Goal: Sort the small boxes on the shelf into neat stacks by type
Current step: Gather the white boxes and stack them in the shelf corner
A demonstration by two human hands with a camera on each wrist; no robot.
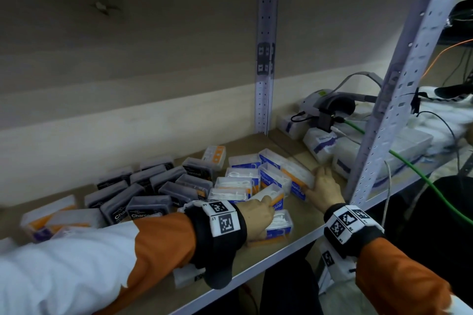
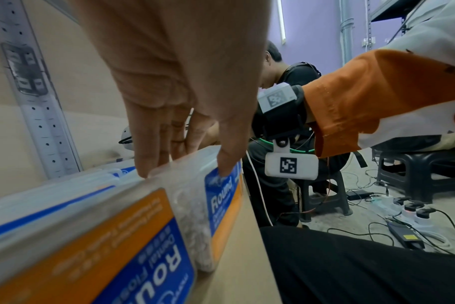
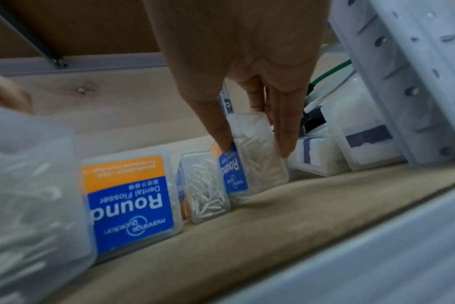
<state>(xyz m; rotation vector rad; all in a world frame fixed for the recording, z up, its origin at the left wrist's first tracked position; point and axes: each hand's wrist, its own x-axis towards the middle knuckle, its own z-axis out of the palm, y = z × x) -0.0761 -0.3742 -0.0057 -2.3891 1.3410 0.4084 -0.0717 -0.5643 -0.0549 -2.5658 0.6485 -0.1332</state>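
Several clear Round flosser boxes (image 1: 242, 181) with blue and orange labels lie jumbled at the middle of the wooden shelf (image 1: 302, 227). To their left lie several dark Charcoal boxes (image 1: 151, 206). My left hand (image 1: 266, 202) pinches one Round box (image 2: 195, 205) between thumb and fingers near the front edge. My right hand (image 1: 317, 179) grips another Round box (image 1: 298, 178), the rightmost of the group. In the right wrist view this box (image 3: 257, 162) stands on edge between thumb and fingers (image 3: 285, 144).
White and orange boxes (image 1: 48, 217) lie at the far left, and one orange-marked box (image 1: 215, 156) stands at the back. A grey shelf post (image 1: 399, 84) rises right of my right hand. Behind it are white packets (image 1: 322, 144), a headset (image 1: 332, 105) and a green cable (image 1: 419, 174).
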